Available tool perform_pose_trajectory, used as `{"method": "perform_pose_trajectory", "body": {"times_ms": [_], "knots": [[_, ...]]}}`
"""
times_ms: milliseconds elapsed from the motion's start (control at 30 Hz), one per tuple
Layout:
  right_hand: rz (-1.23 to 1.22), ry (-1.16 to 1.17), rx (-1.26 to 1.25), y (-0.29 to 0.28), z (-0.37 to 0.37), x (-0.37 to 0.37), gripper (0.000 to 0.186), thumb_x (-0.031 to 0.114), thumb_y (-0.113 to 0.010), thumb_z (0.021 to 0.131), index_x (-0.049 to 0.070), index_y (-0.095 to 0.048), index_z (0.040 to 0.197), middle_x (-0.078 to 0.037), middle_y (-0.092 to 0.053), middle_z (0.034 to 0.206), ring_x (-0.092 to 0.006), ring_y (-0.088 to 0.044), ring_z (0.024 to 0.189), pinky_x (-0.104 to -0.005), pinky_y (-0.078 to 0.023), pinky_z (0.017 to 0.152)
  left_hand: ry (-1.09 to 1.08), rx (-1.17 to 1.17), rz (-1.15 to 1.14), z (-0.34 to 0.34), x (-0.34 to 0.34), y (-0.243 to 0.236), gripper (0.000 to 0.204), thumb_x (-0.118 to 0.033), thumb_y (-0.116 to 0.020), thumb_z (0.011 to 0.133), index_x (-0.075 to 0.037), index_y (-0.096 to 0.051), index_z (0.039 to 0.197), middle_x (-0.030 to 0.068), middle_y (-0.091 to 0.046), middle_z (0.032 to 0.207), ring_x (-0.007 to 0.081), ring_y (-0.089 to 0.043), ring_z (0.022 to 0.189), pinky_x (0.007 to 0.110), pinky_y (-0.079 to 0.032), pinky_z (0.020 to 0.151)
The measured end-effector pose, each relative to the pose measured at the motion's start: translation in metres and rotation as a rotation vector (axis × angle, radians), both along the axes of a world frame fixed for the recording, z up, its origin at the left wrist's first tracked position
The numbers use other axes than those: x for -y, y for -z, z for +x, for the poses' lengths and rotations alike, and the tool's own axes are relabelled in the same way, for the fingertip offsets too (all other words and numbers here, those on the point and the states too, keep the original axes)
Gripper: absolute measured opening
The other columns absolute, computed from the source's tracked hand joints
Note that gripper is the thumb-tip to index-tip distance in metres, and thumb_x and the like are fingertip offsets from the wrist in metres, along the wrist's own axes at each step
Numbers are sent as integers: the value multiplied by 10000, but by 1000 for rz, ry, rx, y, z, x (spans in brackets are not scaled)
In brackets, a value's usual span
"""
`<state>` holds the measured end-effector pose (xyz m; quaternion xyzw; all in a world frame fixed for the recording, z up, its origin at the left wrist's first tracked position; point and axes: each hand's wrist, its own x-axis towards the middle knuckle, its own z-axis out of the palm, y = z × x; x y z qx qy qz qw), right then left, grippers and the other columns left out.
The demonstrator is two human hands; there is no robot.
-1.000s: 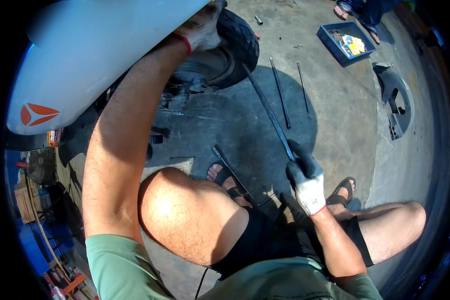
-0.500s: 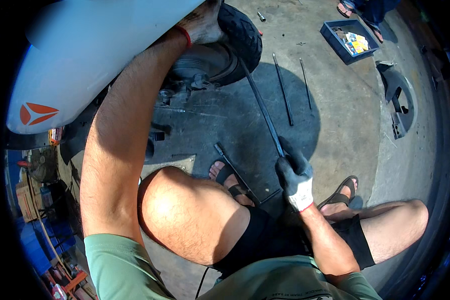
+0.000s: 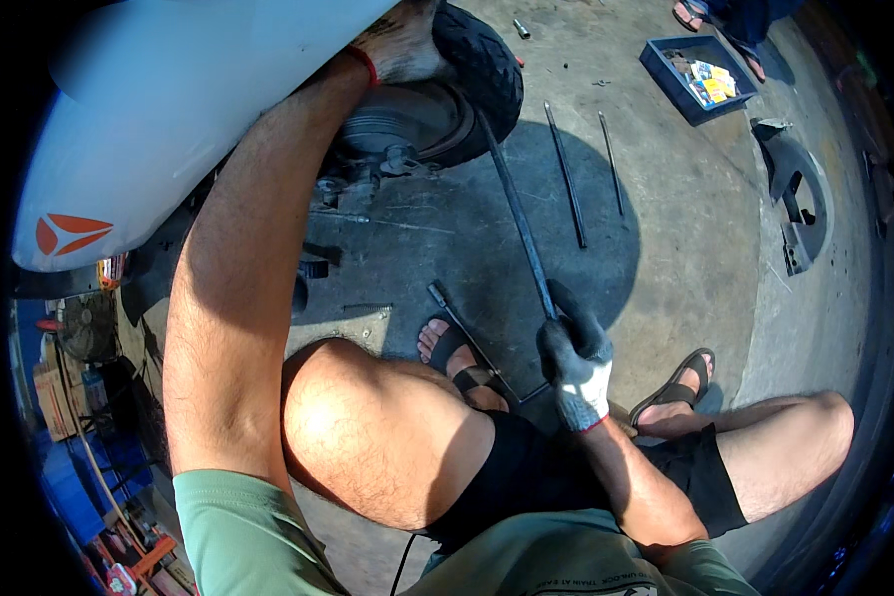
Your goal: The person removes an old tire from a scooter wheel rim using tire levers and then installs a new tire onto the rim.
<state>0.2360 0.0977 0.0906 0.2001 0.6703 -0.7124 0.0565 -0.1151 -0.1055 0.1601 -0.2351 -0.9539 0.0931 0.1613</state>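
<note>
The gloved right hand (image 3: 573, 363) is clenched around the near end of a long dark metal bar (image 3: 515, 211), which runs up and away from the fingers to the small black tyre (image 3: 485, 68). The gloved left hand (image 3: 399, 42) presses on that tyre's top beside the white scooter body (image 3: 189, 109); I cannot tell how its fingers lie. Well apart on the concrete floor (image 3: 705, 248), a blue tray (image 3: 666, 77) holds small coloured packets (image 3: 710, 81).

Two thin metal rods (image 3: 578, 179) lying side by side on the concrete floor (image 3: 685, 258). Farther off, a blue plastic tray (image 3: 670, 81) holding small colourful packets. To the right, a dark curved plastic panel (image 3: 800, 194) flat on the floor. Near the top edge, a small metal socket (image 3: 520, 29). At lower left, blue crates (image 3: 70, 477) and clutter.
</note>
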Motion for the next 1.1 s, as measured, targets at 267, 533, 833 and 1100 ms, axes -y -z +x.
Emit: {"method": "perform_pose_trajectory", "body": {"times_ms": [267,533,833,1100], "knots": [[-259,190,-2,11,-4,18,433,28,-598,876,16,-541,1305,5,-569,771,-49,-485,566,-183,-366,485,35,15,-31,-11,-5,-3,730,-309,-712,731,-72,-418,1356,217,-494,1278,353,-497,1186,439,-396,1019],[-202,146,-71,19,-11,19,392,10,-628,857,11,-586,1247,-13,-618,836,-70,-536,637,-191,-435,568,39,67,-230,-16,23,-35,726,-280,-739,709,-63,-443,1335,219,-516,1247,342,-525,1158,429,-420,1002],[-227,62,166,-10,-40,-40,385,87,-626,858,34,-596,1238,-1,-568,692,-58,-429,470,-195,-299,419,-126,139,-112,39,-20,-71,691,-349,-781,669,-26,-541,1230,211,-620,1131,315,-622,1051,408,-477,959],[-212,36,161,-10,-41,-48,386,66,-624,861,35,-591,1245,-10,-591,729,-64,-480,503,-187,-338,429,-159,127,-14,41,-29,-57,704,-362,-787,664,-12,-538,1221,209,-597,1162,316,-592,1101,402,-456,988]]}}
